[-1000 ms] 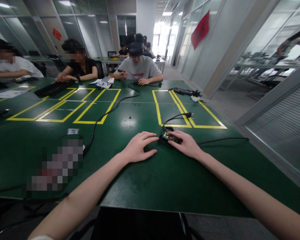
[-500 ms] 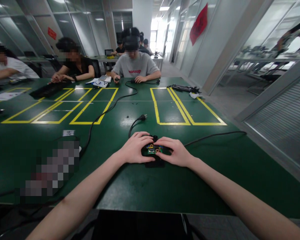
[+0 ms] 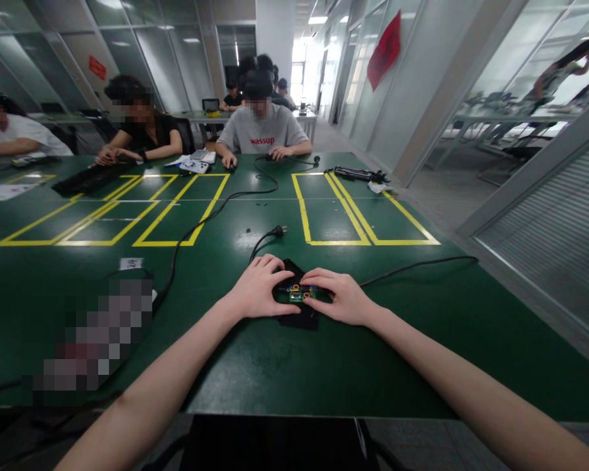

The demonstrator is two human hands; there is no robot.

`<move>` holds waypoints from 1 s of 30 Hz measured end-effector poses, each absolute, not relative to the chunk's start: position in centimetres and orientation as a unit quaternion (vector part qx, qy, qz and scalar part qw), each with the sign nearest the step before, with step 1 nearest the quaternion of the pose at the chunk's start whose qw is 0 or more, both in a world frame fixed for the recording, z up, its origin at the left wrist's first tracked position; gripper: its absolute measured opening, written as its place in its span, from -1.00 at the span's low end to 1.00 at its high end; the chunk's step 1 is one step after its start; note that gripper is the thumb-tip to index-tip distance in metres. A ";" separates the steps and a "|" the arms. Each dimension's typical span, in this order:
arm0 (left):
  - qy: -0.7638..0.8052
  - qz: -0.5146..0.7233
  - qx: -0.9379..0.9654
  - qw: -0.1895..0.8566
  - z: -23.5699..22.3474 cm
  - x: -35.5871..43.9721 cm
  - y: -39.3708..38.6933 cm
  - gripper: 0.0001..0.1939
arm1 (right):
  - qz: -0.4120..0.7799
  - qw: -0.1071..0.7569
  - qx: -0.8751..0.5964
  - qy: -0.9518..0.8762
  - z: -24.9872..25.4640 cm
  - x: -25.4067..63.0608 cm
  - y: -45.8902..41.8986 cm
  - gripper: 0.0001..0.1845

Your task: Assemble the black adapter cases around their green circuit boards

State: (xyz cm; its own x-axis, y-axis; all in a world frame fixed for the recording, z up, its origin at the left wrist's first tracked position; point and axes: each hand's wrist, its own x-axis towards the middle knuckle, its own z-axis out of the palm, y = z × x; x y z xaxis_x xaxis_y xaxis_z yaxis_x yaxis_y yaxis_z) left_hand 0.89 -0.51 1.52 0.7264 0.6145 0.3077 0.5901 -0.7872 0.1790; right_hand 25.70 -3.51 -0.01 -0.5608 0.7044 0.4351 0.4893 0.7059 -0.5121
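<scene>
A small green circuit board (image 3: 296, 296) with copper-coloured ring coils lies low over a black piece (image 3: 298, 319) on the green table. My left hand (image 3: 258, 288) curls round the board's left end, fingers behind and thumb in front, closed on it. From the other side, my right hand (image 3: 346, 297) pinches the right end between thumb and fingers. Dark wiring shows at both ends of the board, partly covered by my fingers. Whether the black piece is a case or a mat, I cannot tell.
A black plug (image 3: 277, 231) on a cord lies just beyond my hands. Another cable (image 3: 422, 263) runs off to the right. A blurred-out object (image 3: 103, 333) lies at left near a paper label (image 3: 131, 263). Co-workers sit across the green table (image 3: 373, 386), which has yellow tape rectangles.
More of the black piece shows behind and in front of the board. My left fingers have shifted slightly at its left end. The co-worker opposite has lowered a hand to the table.
</scene>
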 end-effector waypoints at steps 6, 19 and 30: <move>0.328 0.161 0.931 0.023 2.0 1.3 -0.8 -0.30 | 0.170 0.308 -0.344 -0.870 -0.1 25.7 -3.3 -0.77; 0.325 0.204 0.920 0.079 1.4 1.2 -0.9 -0.64 | 0.117 0.277 -0.392 -0.869 -0.2 25.1 -3.6 -0.51; 0.326 0.231 0.907 0.133 1.6 0.1 -0.2 -0.83 | 0.112 0.309 -0.371 -0.869 -0.1 25.2 -3.2 -0.59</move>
State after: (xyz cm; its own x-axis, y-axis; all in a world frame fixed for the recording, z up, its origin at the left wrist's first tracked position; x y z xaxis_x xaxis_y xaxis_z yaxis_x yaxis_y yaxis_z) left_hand 0.08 -0.25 1.56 0.6804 0.6529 0.3329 0.5301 -0.7521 0.3917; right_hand 25.24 -3.23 -0.08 -0.5338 0.7139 0.4531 0.5752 0.6994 -0.4243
